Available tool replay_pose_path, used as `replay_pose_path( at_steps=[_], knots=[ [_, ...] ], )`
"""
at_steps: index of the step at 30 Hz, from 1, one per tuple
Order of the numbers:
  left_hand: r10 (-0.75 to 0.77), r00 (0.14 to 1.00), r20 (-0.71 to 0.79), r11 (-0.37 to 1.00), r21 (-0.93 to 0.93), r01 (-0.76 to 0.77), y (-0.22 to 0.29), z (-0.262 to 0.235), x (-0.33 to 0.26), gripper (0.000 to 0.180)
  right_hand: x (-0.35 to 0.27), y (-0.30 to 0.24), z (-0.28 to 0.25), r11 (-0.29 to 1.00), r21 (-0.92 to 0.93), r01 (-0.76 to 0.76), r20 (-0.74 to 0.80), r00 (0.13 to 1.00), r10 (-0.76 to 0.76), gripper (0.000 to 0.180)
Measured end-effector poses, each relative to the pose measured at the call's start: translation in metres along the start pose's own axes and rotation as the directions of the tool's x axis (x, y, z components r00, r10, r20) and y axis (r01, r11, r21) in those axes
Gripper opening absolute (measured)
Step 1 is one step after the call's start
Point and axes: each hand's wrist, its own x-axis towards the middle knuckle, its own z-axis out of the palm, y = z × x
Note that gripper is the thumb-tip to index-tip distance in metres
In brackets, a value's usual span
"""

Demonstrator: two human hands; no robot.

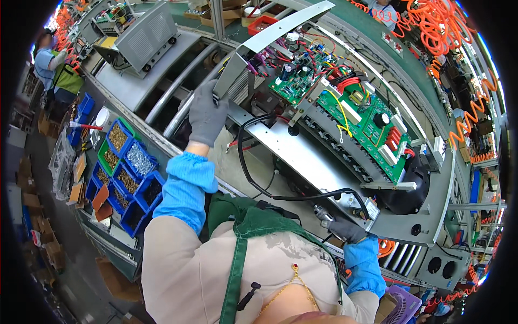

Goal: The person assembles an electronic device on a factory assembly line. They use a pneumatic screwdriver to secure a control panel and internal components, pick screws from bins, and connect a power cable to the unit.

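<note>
Open chassis on the line, both gloved hands engaged.

The left hand is closed on the chassis's left end panel, fingers wrapped over its edge. The right hand is curled around a metal tool at the near edge, fed by a black cable. The chassis's long axis runs from upper left to lower right; its green boards lie beyond both hands, nearer the right. Blue parts bins sit well to the left.
</note>
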Motion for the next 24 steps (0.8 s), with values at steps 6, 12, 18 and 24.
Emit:
replay_pose_path(
  at_steps=[6, 12, 18, 24],
  knots=[
    [-0.344, 0.704, 0.621, 0.726, -0.3, 0.619, 0.025, -0.036, -0.074, 0.043, -0.005, 0.028, 0.009, 0.99, -0.068, -0.124, 0.079, 0.988, 0.129, 0.071],
    [-0.344, 0.611, 0.713, 0.554, -0.372, 0.745, 0.038, -0.045, -0.074, 0.034, -0.005, 0.038, 0.063, 0.946, 0.075, -0.316, 0.114, 0.945, 0.307, 0.075],
    [-0.364, 0.561, 0.743, 0.454, -0.384, 0.804, 0.063, -0.042, -0.054, 0.032, -0.018, 0.062, 0.097, 0.967, 0.003, -0.256, 0.044, 0.966, 0.256, 0.076],
    [-0.386, 0.673, 0.631, 0.116, -0.691, 0.714, 0.039, -0.002, -0.094, 0.032, -0.031, 0.067, 0.11, 0.962, 0.066, -0.265, -0.011, 0.964, 0.266, 0.069]
  ],
)
